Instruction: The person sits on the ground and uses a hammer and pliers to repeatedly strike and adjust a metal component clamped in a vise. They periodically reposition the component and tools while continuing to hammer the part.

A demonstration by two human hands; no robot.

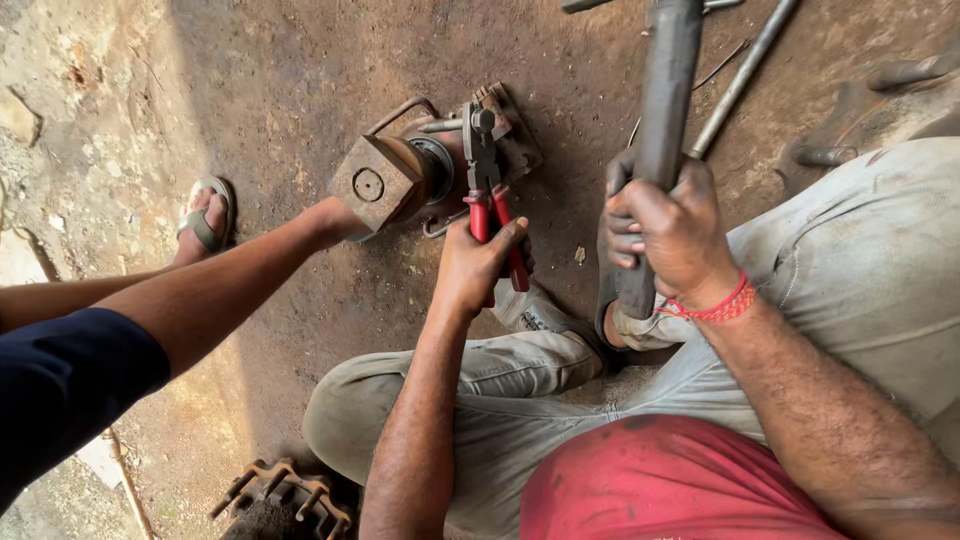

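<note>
Head view shows the left hand closed on red-handled pliers biting the metal assembly mid-floor, the right hand fisted around 1 upright steel bar, a steadying step needing firm squeeze.

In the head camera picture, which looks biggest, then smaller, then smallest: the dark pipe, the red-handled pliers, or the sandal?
1. The dark pipe, held by the right hand, looks biggest, though it is nearer the camera.
2. The red-handled pliers, gripped by the left hand.
3. The sandal, partly covered by a foot.
</note>
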